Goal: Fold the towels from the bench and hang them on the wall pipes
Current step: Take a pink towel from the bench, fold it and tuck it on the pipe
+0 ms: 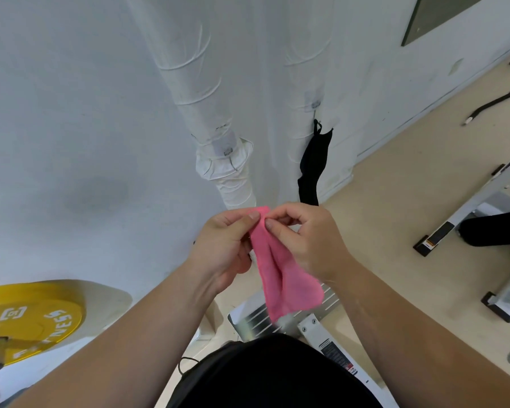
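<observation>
Both hands up front, close together: left hand (224, 245) and right hand (304, 237) each pinch the top edge of the pink towel (286, 278) between thumb and forefinger, thumbs almost touching. The towel is off the bench, in the air between us and the wall. It hangs from the pinch as a narrow strip with a lengthwise crease down the middle. The lower end flares wider and looks uneven, over the white bench frame (309, 322) by our legs. We read this as mid-fold: long fold roughly made, top corners getting matched. To do it well, we line up the top corners before either pinch lets go and run one hand down the crease to flatten the flared bottom. Then bottom goes to top so the strip hangs short and tidy. The cloth looks thin and limp, likely to fall open on a single grip, so one pinch stays on while the other moves. Straight ahead are two wrapped wall pipes. The left pipe (195, 92) has a bulky taped joint. The right pipe (306, 69) carries a small hook (315, 105) with a black cloth (314, 163) hanging from it, probably one done. The left pipe may have a similar clip (228, 151), can't tell. Yellow weight plate (33, 319) lower left, second bench (480, 201) off right.
</observation>
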The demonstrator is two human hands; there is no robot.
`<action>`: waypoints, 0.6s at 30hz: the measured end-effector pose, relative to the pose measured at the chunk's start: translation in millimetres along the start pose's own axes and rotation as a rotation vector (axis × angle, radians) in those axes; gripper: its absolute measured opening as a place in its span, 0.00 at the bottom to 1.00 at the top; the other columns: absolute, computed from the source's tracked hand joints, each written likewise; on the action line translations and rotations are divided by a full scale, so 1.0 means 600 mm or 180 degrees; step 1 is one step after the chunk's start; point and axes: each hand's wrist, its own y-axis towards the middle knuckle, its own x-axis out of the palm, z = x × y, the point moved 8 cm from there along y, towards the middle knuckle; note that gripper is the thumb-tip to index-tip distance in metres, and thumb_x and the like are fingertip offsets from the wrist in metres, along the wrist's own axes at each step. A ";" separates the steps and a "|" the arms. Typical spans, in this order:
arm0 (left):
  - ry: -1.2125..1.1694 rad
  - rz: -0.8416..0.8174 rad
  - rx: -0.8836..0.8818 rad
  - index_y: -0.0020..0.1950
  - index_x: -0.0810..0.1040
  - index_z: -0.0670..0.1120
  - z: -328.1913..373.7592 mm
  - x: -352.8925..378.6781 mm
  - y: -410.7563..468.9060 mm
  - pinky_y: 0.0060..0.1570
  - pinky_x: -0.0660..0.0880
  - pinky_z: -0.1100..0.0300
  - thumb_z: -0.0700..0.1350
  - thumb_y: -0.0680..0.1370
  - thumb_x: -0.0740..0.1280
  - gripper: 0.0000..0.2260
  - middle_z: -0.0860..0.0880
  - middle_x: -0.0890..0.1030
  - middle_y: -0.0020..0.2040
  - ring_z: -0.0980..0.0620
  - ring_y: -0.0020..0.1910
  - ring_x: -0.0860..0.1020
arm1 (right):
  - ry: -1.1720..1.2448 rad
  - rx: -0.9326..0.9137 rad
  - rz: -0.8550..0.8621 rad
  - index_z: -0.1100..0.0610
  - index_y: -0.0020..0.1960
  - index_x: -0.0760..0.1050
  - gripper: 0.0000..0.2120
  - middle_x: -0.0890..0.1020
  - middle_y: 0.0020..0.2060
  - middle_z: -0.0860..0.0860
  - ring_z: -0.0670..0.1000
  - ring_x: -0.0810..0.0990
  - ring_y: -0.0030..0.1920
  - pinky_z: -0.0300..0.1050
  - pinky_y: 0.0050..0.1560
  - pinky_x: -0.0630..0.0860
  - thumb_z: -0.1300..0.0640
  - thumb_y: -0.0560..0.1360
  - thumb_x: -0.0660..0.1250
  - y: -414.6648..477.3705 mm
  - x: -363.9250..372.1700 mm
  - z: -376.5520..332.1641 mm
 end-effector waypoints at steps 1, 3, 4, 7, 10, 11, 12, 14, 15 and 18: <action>0.0084 -0.0097 0.0004 0.53 0.86 0.43 0.000 0.005 -0.003 0.41 0.50 0.43 0.42 0.83 0.64 0.11 0.40 0.78 0.38 0.45 0.36 0.68 | -0.0026 -0.0026 0.0021 0.57 0.42 0.83 0.05 0.83 0.35 0.42 0.42 0.79 0.38 0.31 0.43 0.73 0.65 0.74 0.74 0.001 -0.001 -0.001; 0.0210 -0.0244 0.0021 0.56 0.86 0.43 0.000 0.011 -0.009 0.39 0.49 0.44 0.42 0.84 0.62 0.12 0.40 0.74 0.39 0.42 0.36 0.64 | -0.0138 -0.0136 0.0100 0.58 0.42 0.83 0.03 0.83 0.35 0.47 0.45 0.79 0.37 0.37 0.41 0.75 0.62 0.72 0.77 0.002 -0.008 -0.004; 0.0272 -0.0288 0.0047 0.57 0.86 0.43 0.000 0.012 -0.011 0.39 0.49 0.43 0.43 0.84 0.62 0.12 0.39 0.74 0.41 0.40 0.38 0.64 | -0.0203 -0.0193 0.0123 0.58 0.42 0.83 0.04 0.83 0.35 0.49 0.47 0.79 0.37 0.41 0.41 0.76 0.61 0.72 0.77 0.002 -0.010 -0.006; 0.0359 -0.0407 0.0161 0.57 0.86 0.43 0.006 0.014 -0.017 0.41 0.53 0.44 0.45 0.83 0.64 0.12 0.32 0.76 0.44 0.39 0.43 0.66 | -0.0350 -0.0260 0.0131 0.57 0.40 0.82 0.06 0.82 0.34 0.49 0.50 0.79 0.38 0.46 0.40 0.76 0.58 0.70 0.79 0.001 -0.015 -0.007; 0.0525 -0.0555 0.0241 0.57 0.86 0.46 0.018 0.022 -0.030 0.46 0.60 0.42 0.52 0.78 0.67 0.15 0.25 0.79 0.49 0.38 0.47 0.68 | -0.0492 -0.0316 0.0167 0.56 0.39 0.80 0.08 0.81 0.33 0.48 0.50 0.78 0.39 0.48 0.41 0.76 0.54 0.70 0.77 -0.002 -0.017 -0.008; 0.0620 -0.0571 0.0276 0.56 0.86 0.47 0.022 0.024 -0.035 0.44 0.62 0.41 0.52 0.77 0.68 0.14 0.27 0.80 0.47 0.38 0.45 0.69 | -0.0519 -0.0331 0.0185 0.56 0.39 0.80 0.08 0.80 0.33 0.48 0.50 0.78 0.39 0.48 0.42 0.76 0.53 0.71 0.76 -0.002 -0.017 -0.009; 0.0720 -0.0549 0.0347 0.55 0.87 0.48 0.027 0.025 -0.039 0.41 0.64 0.41 0.51 0.77 0.69 0.12 0.28 0.80 0.45 0.38 0.42 0.69 | -0.0537 -0.0344 0.0197 0.56 0.39 0.79 0.08 0.80 0.33 0.47 0.50 0.78 0.39 0.48 0.42 0.76 0.53 0.71 0.75 -0.002 -0.017 -0.010; 0.0919 -0.0454 0.0475 0.53 0.87 0.51 0.037 0.023 -0.043 0.40 0.65 0.42 0.49 0.76 0.69 0.09 0.25 0.79 0.47 0.39 0.42 0.71 | -0.0571 -0.0373 0.0193 0.54 0.39 0.78 0.08 0.79 0.33 0.48 0.49 0.77 0.39 0.46 0.42 0.75 0.52 0.71 0.75 0.000 -0.017 -0.014; 0.1017 -0.0436 0.0509 0.53 0.87 0.53 0.041 0.022 -0.043 0.41 0.65 0.42 0.49 0.76 0.69 0.09 0.23 0.77 0.49 0.39 0.44 0.72 | -0.0577 -0.0388 0.0163 0.53 0.39 0.77 0.08 0.79 0.33 0.48 0.49 0.77 0.39 0.45 0.42 0.74 0.53 0.72 0.75 0.002 -0.016 -0.015; 0.1146 -0.0430 0.0554 0.55 0.87 0.55 0.045 0.015 -0.037 0.47 0.65 0.39 0.54 0.74 0.70 0.12 0.21 0.76 0.53 0.38 0.47 0.75 | -0.0589 -0.0394 -0.0044 0.52 0.41 0.77 0.08 0.79 0.34 0.46 0.48 0.77 0.40 0.42 0.44 0.73 0.55 0.73 0.76 0.008 -0.013 -0.017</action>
